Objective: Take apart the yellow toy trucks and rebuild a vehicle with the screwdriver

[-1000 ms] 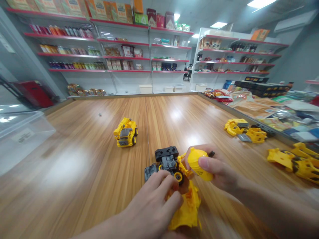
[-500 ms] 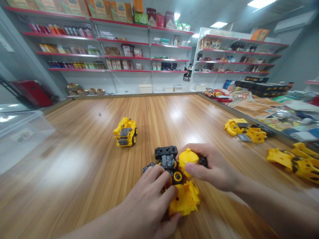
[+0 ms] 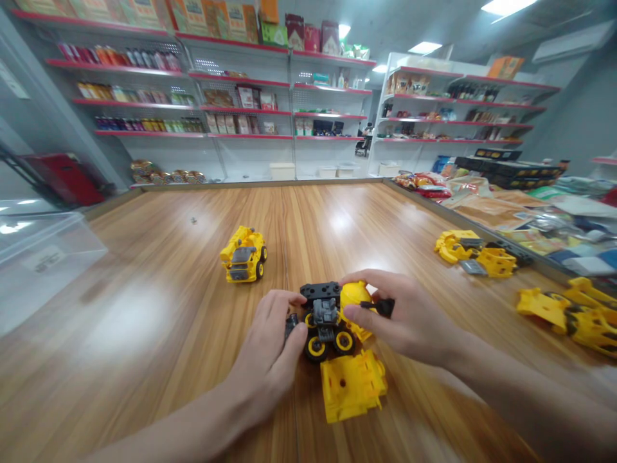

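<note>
A half-folded yellow and grey toy vehicle stands on the wooden table close in front of me. My left hand grips its left side, fingers curled on a dark grey panel. My right hand closes over the yellow round drum part on its right side, thumb pressed against it. A flat yellow piece of the toy lies on the table just below the wheels.
A finished yellow toy truck stands farther back at centre left. More yellow toy pieces lie at the right, and others near the right edge. A clear plastic box sits at left. Shop shelves line the back wall.
My left hand slid off the flat yellow piece to the toy's left side. My right hand pushed the yellow drum down and left against the toy's body.
</note>
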### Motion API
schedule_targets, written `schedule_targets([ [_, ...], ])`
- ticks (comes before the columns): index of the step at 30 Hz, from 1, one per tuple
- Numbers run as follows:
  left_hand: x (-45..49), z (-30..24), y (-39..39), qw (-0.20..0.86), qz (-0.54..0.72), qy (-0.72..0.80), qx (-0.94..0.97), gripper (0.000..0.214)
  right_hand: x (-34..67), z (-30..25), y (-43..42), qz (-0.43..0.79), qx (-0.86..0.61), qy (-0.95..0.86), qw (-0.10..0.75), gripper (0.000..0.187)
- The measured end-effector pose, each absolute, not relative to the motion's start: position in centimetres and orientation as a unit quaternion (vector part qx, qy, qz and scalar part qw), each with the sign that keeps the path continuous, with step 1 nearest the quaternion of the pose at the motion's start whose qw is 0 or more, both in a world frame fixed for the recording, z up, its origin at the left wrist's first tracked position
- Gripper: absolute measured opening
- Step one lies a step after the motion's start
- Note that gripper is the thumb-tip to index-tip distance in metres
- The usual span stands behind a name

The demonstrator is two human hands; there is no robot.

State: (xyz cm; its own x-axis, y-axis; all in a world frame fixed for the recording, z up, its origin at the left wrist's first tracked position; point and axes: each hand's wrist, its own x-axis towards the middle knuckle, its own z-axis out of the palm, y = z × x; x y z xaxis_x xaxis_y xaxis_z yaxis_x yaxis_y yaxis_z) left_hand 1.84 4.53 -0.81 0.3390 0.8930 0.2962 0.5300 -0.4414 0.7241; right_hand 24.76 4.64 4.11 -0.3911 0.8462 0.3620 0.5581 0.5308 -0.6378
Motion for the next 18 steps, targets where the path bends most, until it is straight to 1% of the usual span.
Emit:
schedule_targets([
  [4, 1.9, -1.6, 5.1, 0.311, 0.351, 0.494, 0.732, 0.024, 24.7, 3.9, 4.9, 0.197, -0.449, -0.805, 0.332, 0.029],
  [8, 1.7, -1.2, 5.2, 0.282, 0.375, 0.477, 0.743, 0.021, 24.5, 3.5, 4.7, 0.207, -0.459, -0.798, 0.33, 0.036],
  [12, 1.3, -0.7, 5.7, 0.235, 0.383, 0.457, 0.768, 0.018, 24.4, 3.4, 4.5, 0.198, -0.456, -0.801, 0.332, 0.033],
  [18, 1.3, -0.8, 5.9, 0.246, 0.353, 0.479, 0.765, 0.02, 24.1, 3.3, 4.4, 0.212, -0.476, -0.785, 0.335, 0.04],
])
